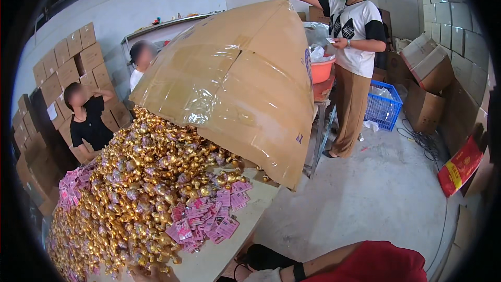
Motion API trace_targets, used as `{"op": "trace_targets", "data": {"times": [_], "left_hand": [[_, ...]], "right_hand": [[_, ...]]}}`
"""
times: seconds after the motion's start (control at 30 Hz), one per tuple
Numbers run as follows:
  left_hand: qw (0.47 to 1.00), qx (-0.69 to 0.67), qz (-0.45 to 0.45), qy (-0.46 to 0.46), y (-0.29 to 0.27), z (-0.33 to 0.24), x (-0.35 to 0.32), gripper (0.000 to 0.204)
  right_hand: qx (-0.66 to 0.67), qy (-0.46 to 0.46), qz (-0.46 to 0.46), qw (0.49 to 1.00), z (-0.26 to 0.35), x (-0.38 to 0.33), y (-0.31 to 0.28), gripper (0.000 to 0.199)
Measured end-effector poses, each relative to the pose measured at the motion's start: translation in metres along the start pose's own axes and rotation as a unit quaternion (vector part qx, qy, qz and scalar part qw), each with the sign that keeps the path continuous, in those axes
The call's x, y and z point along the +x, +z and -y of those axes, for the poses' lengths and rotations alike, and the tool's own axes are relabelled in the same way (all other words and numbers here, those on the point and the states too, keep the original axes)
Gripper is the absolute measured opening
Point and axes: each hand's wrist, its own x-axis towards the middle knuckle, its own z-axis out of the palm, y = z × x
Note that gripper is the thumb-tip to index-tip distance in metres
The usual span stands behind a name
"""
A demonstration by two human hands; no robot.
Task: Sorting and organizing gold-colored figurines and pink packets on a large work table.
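At the lower edge, my left hand [150, 275] reaches against the near side of a heap of shiny gold-wrapped pieces [141, 177]. Only part of this hand shows, and its fingers blend with the gold pieces. My right forearm [326, 262], with a red sleeve and a black wristband [299, 271], lies at the bottom right. The lower edge cuts off most of my right hand [286, 275], so its fingers are hidden. Pink printed cards [206, 222] lie on the heap's right side; more pink cards [74, 185] sit at its left.
A large cardboard box [240, 83] leans over the heap on the pale table [250, 203]. One person [355, 36] stands behind, pointing left; two others [91, 122] are at the far left. A blue crate [383, 107], cartons [425, 109] and a red bag [460, 167] stand right.
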Motion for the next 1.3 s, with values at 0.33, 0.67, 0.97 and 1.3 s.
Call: {"op": "trace_targets", "data": {"times": [0.33,0.67,0.97,1.3], "left_hand": [[0.966,-0.13,-0.027,-0.223,0.003,0.0,0.001,0.039],[0.776,-0.535,0.073,-0.324,-0.044,-0.072,-0.042,0.037],[0.75,-0.542,0.216,-0.31,-0.062,-0.079,-0.098,0.041],[0.708,-0.527,0.248,-0.4,-0.056,-0.081,-0.117,0.04]], "right_hand": [[-0.046,0.014,0.045,0.998,0.004,-0.002,-0.009,0.009],[-0.021,0.029,0.102,0.994,0.005,0.007,-0.016,0.014],[0.113,0.142,0.135,0.974,0.006,0.012,-0.014,0.021],[0.092,0.115,0.128,0.981,0.003,0.004,-0.003,0.019]]}}
